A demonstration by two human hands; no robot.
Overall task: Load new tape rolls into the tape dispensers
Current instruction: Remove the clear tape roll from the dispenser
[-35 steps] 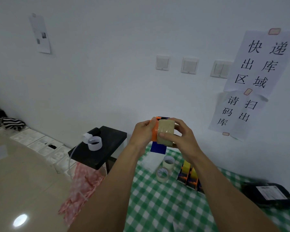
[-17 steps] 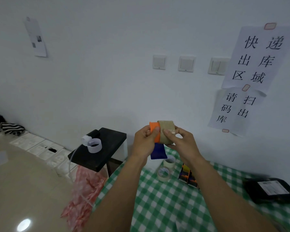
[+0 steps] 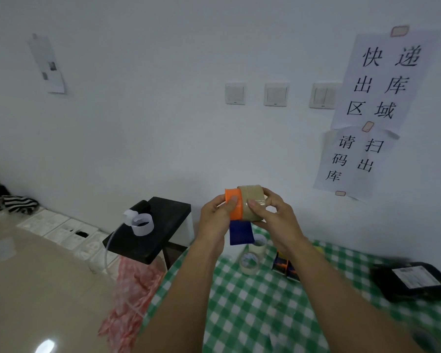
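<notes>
Orange-and-blue plastic tape dispenser at frame centre, gripped by left hand, tan tape roll touching its orange wheel, pinched by right hand, above green checked tablecloth.

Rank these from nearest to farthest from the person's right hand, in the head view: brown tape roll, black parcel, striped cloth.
From the right hand:
1. brown tape roll: in its grip.
2. black parcel: lower right, on the table.
3. striped cloth: far left, by the wall.
</notes>
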